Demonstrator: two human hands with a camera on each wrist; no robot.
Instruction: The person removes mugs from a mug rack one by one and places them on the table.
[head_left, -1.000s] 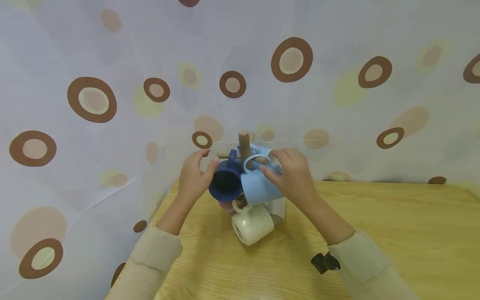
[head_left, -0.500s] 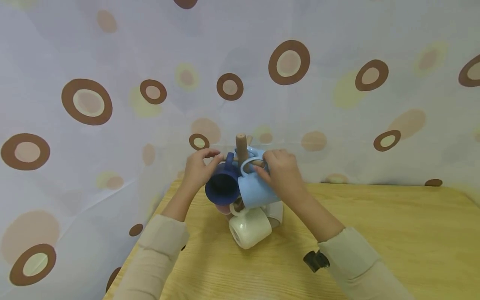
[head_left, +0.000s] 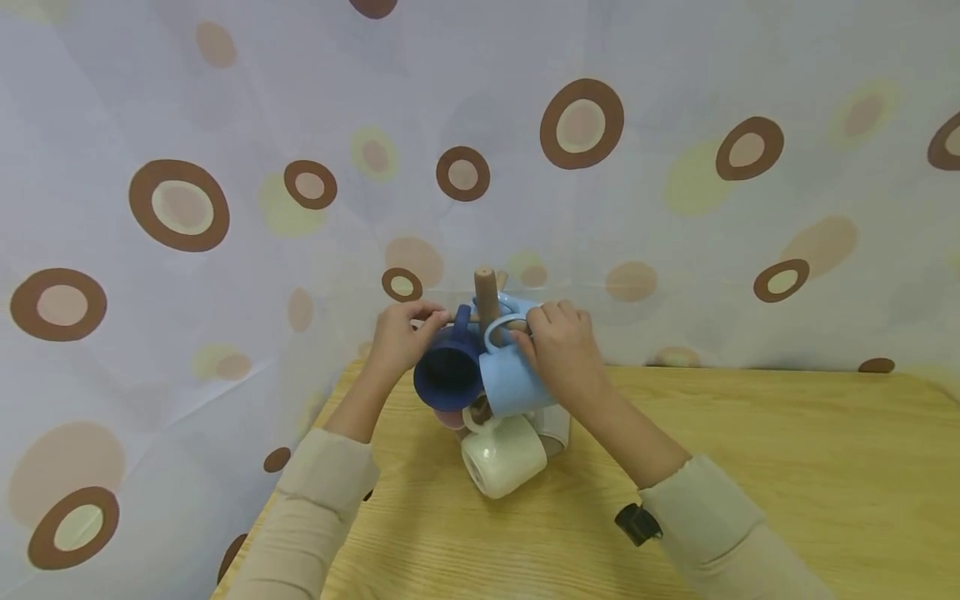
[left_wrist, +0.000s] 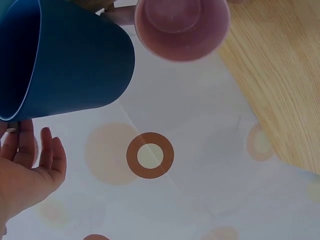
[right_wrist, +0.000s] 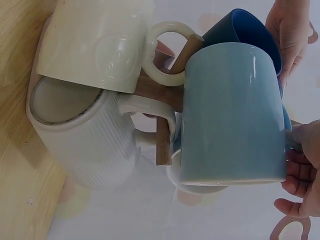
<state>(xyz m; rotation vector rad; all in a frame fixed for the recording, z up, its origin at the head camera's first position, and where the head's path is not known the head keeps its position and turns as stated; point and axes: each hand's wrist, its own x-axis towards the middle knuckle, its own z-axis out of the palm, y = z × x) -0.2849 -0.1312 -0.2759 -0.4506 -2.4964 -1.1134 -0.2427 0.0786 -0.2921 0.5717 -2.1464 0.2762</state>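
A wooden mug tree (head_left: pixel 487 300) stands loaded with mugs. My left hand (head_left: pixel 401 337) pinches the end of its left peg with thumb and fingers, beside the handle of a dark blue mug (head_left: pixel 448 371). On the other side, my right hand (head_left: pixel 564 346) grips the end of a front peg, which runs through the handle of a light blue mug (head_left: pixel 513 379). That hand partly covers this mug in the head view. Below hang a cream mug (head_left: pixel 504 458), a ribbed white mug (right_wrist: pixel 90 140) and a pink mug (left_wrist: pixel 182 30).
Another light blue mug (head_left: pixel 525 305) hangs behind the post. The tree is on a wooden table (head_left: pixel 750 467), near its left and back edges. A pale curtain (head_left: pixel 660 50) with brown ring patterns rises behind and to the left.
Both hands have closed in on the mug tree. The left went from apart to pinching its peg; the right shifted from the light blue mug's side to a peg end by its handle.
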